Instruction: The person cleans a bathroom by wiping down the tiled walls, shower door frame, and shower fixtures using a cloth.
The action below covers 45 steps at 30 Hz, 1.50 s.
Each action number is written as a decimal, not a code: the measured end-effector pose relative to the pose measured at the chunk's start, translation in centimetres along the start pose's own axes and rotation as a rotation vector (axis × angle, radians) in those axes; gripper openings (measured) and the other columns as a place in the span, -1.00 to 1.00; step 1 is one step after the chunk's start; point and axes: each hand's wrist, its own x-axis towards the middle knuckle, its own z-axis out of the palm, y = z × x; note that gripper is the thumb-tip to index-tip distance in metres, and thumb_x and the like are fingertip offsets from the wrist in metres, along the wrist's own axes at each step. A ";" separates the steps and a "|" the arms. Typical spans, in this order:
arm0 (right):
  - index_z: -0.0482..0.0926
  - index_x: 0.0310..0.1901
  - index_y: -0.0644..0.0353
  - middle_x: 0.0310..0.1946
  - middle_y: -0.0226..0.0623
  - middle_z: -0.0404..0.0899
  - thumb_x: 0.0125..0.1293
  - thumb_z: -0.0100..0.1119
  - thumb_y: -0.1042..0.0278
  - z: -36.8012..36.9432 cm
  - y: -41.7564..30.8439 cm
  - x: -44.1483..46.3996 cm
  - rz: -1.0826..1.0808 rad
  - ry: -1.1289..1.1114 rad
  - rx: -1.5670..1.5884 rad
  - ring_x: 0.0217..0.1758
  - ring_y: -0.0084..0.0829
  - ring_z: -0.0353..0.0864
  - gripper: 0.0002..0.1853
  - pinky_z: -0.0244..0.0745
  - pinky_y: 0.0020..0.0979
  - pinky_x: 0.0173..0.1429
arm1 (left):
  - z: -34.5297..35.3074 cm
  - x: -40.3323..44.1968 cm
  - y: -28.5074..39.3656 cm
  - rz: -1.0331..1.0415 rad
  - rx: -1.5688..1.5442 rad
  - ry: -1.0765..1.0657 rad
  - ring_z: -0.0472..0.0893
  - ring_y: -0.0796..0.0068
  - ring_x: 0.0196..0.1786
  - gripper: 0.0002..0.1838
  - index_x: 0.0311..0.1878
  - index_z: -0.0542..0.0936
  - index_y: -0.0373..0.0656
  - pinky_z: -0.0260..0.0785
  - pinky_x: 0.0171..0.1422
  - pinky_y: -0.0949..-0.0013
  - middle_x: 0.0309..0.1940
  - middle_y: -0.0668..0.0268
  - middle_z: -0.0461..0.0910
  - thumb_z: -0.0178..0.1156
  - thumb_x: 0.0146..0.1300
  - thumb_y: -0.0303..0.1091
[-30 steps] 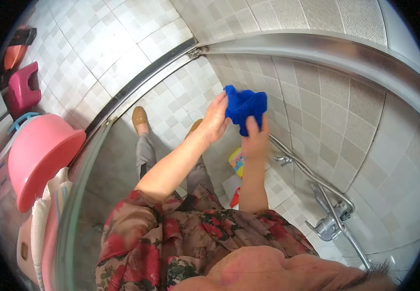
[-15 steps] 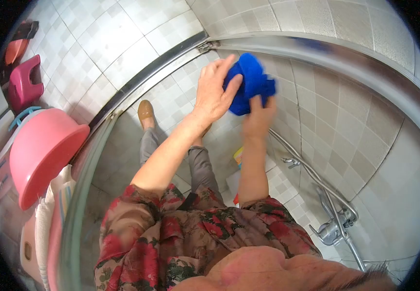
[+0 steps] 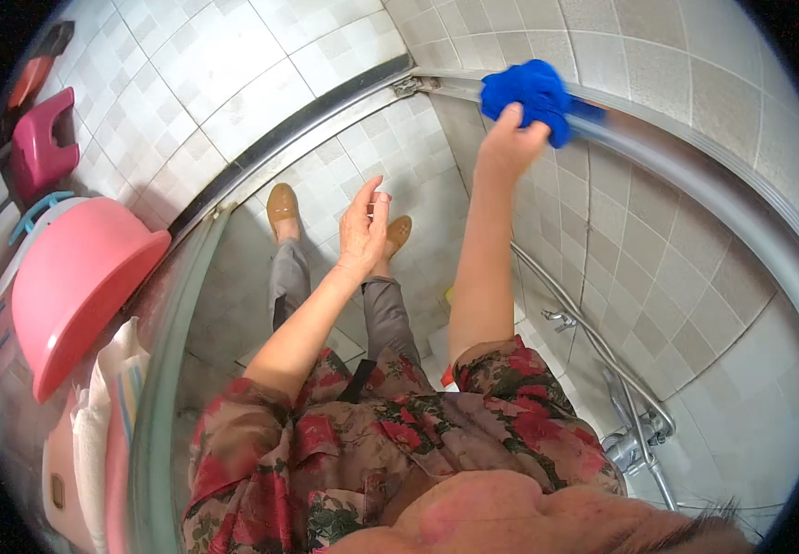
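Note:
A bunched blue cloth [image 3: 531, 92] is gripped in my right hand [image 3: 514, 148], against the curved metal rail [image 3: 667, 148] near its far end. The cloth's outer edge looks slightly blurred, and part of my fingers is hidden by it. My left hand [image 3: 363, 226] hangs in the air above the tiled floor, left of and below the cloth, holding nothing, with thumb and fingers apart.
Left of the glass panel [image 3: 164, 397] stand a pink basin [image 3: 85, 282], a magenta stool [image 3: 44, 148] and a white towel [image 3: 104, 397]. A shower hose [image 3: 593, 342] and a faucet [image 3: 626, 448] are on the right wall. The black-edged floor track [image 3: 289, 134] curves ahead.
My right hand has carried the blue cloth forward and right onto the rail. My left hand has let go of the cloth and moved down and left.

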 end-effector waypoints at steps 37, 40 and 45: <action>0.31 0.21 0.24 0.14 -0.07 0.44 0.48 -0.22 0.29 7.8 27.8 -7.0 0.850 -0.188 0.854 0.21 -0.12 0.45 -0.64 0.31 0.12 0.30 | 6.4 1.0 -13.9 -0.230 -0.359 -0.233 0.55 0.54 -0.19 -0.62 0.22 0.43 -0.30 0.43 -0.03 0.45 -0.18 0.29 0.59 -0.01 0.45 -0.27; 0.31 0.20 0.35 0.19 -0.03 0.40 0.48 -0.23 0.29 6.7 30.1 -4.4 0.739 -0.094 0.934 0.28 -0.10 0.38 -0.62 0.18 0.09 0.40 | 6.5 1.2 -13.8 -0.258 -0.333 -0.238 0.54 0.55 -0.18 -0.61 0.22 0.43 -0.29 0.43 -0.02 0.45 -0.18 0.28 0.60 -0.02 0.46 -0.26; 0.36 0.19 0.42 0.15 -0.01 0.48 0.50 -0.20 0.19 -2.9 17.5 -2.9 0.636 0.114 1.114 0.18 -0.18 0.48 -0.55 0.23 -0.11 0.39 | 7.4 1.6 -13.6 -0.246 -0.380 -0.237 0.53 0.56 -0.17 -0.60 0.22 0.42 -0.30 0.42 -0.01 0.45 -0.16 0.27 0.59 -0.02 0.46 -0.25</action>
